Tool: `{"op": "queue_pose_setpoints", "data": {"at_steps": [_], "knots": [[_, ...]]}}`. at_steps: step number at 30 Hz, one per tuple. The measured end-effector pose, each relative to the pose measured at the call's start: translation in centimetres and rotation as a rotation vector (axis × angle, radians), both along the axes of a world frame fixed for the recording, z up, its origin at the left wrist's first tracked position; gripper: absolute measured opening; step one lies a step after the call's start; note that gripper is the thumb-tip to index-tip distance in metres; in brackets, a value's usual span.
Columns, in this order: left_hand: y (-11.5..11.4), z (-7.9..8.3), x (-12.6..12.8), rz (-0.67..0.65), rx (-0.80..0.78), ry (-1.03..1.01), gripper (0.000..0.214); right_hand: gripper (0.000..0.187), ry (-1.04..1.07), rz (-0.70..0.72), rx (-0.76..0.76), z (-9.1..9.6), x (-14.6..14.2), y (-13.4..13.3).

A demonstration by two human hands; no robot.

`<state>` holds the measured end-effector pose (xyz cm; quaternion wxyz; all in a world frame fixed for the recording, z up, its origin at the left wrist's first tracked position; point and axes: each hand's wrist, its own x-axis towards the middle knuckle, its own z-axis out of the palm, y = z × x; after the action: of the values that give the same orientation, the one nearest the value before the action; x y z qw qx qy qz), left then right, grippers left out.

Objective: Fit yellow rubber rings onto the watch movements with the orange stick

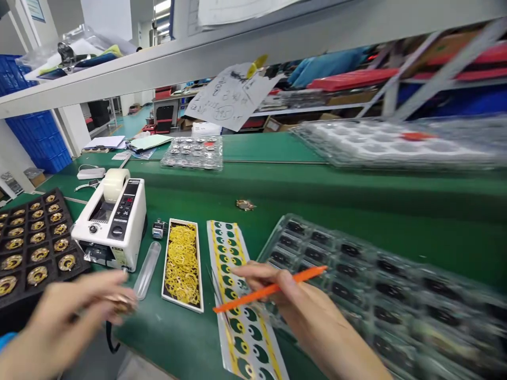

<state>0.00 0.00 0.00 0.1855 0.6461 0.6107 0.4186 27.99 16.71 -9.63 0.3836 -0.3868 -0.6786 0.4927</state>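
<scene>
A small gold piece, blurred by motion, is held pinched between the thumb and fingers of the left hand at the near left, the fingertips closed together on it. An orange stick is gripped in the right hand, clamped between thumb and fingers, with its tip pointing far and right. That hand is placed over the edge of a long printed sheet of yellow and green labels, and a clear plastic blister tray with dark inserts is laid just to its right. Between the hands, a narrow box of tangled gold pieces on a black backing is set on the green bench mat, with a clear plastic tube just to its left. A white electric tape dispenser and a small tally counter are placed further from the hands, and a black tray of gold rings is seen at the left. A clear tray of metal discs is laid on the far bench, beneath a white shelf carrying a hanging handwritten note.
</scene>
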Motion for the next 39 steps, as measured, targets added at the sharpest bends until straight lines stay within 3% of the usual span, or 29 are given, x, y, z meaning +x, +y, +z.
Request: {"op": "queue_pose_setpoints", "data": {"at_steps": [1,2,4,7,9,12,16,18,21,26,28,31,34,39], "knots": [[1.6,-1.8,2.6,-0.14,-0.104,-0.104,0.03,0.062,0.035,-0.005,-0.01,0.1,-0.3,0.0],[3.5,-3.4,4.5,-0.177,-0.18,-0.231,0.028,0.061,0.08,-0.02,-0.001,0.2,-0.5,0.0],[7.6,-5.8,6.9,-0.109,-0.225,-0.536,0.026,0.056,0.194,-0.086,0.051,0.4,-0.8,0.2],[12.3,-7.4,7.9,-0.063,-0.279,-0.882,0.036,0.041,0.304,-0.175,0.077,0.4,-0.8,0.2],[13.5,-7.8,7.9,-0.067,-0.298,-1.005,0.039,0.031,0.293,-0.175,0.046,-0.2,-0.9,-0.2],[13.1,-8.0,7.9,-0.108,-0.298,-1.034,0.039,0.024,0.249,-0.15,0.064,-1.4,-1.3,-1.3],[12.0,-8.2,7.9,-0.151,-0.302,-0.994,0.038,0.016,0.256,-0.136,0.222,-1.8,-2.0,-2.3],[11.8,-8.2,7.7,-0.166,-0.298,-0.995,0.039,0.015,0.24,-0.093,0.355,-1.5,-2.0,-2.3],[11.9,-8.2,7.4,-0.186,-0.292,-1.017,0.036,0.032,0.16,0.06,0.64,-1.5,-1.5,-2.0],[12.1,-8.1,7.2,-0.132,-0.305,-1.06,0.037,0.046,-0.131,0.281,1.063,-2.7,-0.3,-1.5],[12.1,-8.0,7.3,-0.118,-0.315,-1.063,0.04,0.049,-0.156,0.26,1.101,-2.8,-0.3,-1.6],[11.9,-8.1,7.5,-0.14,-0.327,-1.049,0.044,0.053,-0.083,0.085,1.012,-2.2,-0.7,-1.9],[11.6,-8.2,7.7,-0.173,-0.34,-1.012,0.051,0.043,-0.05,-0.05,0.897,-1.2,-1.3,-2.2],[11.5,-8.3,8.2,-0.216,-0.355,-0.988,0.056,0.024,0.022,-0.139,0.948,-0.8,-2.3,-2.3]]}}
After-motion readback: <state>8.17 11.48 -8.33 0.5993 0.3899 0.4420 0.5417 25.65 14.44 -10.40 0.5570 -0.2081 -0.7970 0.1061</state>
